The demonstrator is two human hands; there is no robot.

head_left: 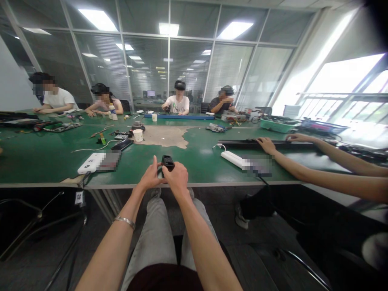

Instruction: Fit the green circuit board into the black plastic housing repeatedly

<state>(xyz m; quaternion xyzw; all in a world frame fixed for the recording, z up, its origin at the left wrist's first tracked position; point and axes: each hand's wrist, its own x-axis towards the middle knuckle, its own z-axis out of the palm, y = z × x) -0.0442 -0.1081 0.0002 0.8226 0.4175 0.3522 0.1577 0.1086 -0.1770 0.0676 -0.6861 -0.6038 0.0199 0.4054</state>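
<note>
A small black box-like device (167, 161) is held upright near the table's front edge, its exact kind unclear. My right hand (178, 178) is closed around it, with the thumb against its near side. Close on the left is my left hand (150, 176), its thumb sticking up and apart from the fingers. Those fingers reach toward the device's lower left side; whether they touch it is hidden. Both hands are just over the edge of the green table (194, 165).
Left of my hands lie a white power bank (91, 163) and a phone (123, 144); a paper cup (138, 135) stands beyond. To the right are a white power strip (235, 159) and a co-worker's hand (266, 144) on a long black bar. Several people sit across the table.
</note>
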